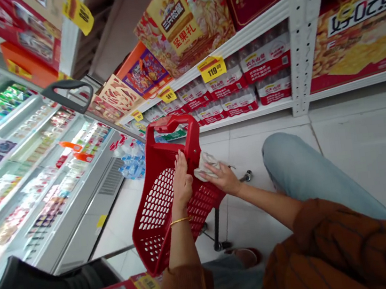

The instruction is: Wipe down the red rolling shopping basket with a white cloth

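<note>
At the centre of the frame, a red plastic cart basket [200, 200] stood tilted, its handle [170, 122] toward the top and its perforated walls running down to the lower left. The left hand [182, 181] lay against the basket just below the handle, fingers straight and pressed together rather than curled around the rim; how firmly it bore down could not be told. The right hand [220, 177], just right of centre, held a pale, bunched cloth [207, 165] against the basket's outer side, its fingers bent over the fabric and slightly parted, with the thumb hard to make out.

To work the cloth well along the plastic, an even push under the whole spread of the fingers seemed better than fingertip pressure, and a flatter fold would likely have reached more of the wall than the bunch did. The left hand seemed best used as a steady counter-press, since a wheel [248, 175] showed right of the basket and the cart might have rolled. The perforations called for care: loose cloth could have snagged there, so short strokes along the solid upper edge looked safer.
</note>
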`<move>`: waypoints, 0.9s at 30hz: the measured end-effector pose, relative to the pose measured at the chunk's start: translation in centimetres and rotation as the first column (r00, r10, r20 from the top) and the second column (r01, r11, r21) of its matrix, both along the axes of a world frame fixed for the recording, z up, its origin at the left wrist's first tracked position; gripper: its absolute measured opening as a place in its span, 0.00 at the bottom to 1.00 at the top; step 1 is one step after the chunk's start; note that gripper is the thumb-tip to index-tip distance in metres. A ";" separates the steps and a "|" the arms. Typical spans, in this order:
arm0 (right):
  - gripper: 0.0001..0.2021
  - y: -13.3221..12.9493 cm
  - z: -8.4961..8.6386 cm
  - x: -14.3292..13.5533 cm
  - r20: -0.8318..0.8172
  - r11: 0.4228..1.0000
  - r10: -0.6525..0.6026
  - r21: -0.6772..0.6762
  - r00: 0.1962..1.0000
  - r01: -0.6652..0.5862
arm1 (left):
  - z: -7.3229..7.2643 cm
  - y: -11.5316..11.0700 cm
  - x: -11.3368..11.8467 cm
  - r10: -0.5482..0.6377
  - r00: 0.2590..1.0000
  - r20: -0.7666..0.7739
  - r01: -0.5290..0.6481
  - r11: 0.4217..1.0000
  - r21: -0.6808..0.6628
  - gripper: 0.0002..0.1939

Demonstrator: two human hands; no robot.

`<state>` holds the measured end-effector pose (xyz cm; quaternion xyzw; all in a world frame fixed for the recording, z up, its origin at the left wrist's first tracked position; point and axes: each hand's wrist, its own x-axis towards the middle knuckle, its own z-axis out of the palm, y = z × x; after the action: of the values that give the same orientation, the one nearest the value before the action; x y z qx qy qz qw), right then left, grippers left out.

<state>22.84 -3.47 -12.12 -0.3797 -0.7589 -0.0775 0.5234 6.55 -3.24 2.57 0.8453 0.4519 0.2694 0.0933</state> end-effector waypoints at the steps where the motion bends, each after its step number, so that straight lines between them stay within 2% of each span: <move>1: 0.27 0.4 1.5 -0.3 -0.001 1.000 0.008 0.003 1.000 -0.008 | -0.1 0.0 -0.1 0.003 1.000 0.014 -0.003 1.000 -0.002 0.44; 5: 0.26 2.2 6.4 -1.1 -0.002 1.000 -0.003 0.018 1.000 0.003 | -0.5 0.2 -0.6 0.044 0.993 0.111 -0.039 0.998 -0.045 0.48; 8: 0.24 2.9 7.9 -1.5 -0.001 1.000 -0.019 -0.016 1.000 0.019 | -0.6 0.0 -0.7 0.068 0.981 0.182 -0.049 0.993 -0.104 0.49; 12: 0.22 3.3 7.5 -1.7 -0.032 0.999 -0.014 -0.036 0.999 0.013 | -0.4 -0.4 -0.5 0.061 0.982 0.176 -0.038 0.990 -0.134 0.50; 20: 0.22 4.0 5.2 -2.3 -0.086 0.999 0.029 -0.014 0.996 -0.030 | 0.1 -0.7 -0.3 0.016 1.000 0.021 -0.016 1.000 -0.009 0.44; 27: 0.23 4.2 4.1 -2.6 -0.137 0.998 0.067 0.007 0.988 -0.066 | 0.4 -0.7 0.1 0.011 0.999 -0.047 -0.011 1.000 -0.003 0.44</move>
<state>20.24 0.75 -8.02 -0.3581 -0.7334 -0.0346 0.5769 6.64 -3.93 2.96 0.8488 0.4589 0.2492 0.0827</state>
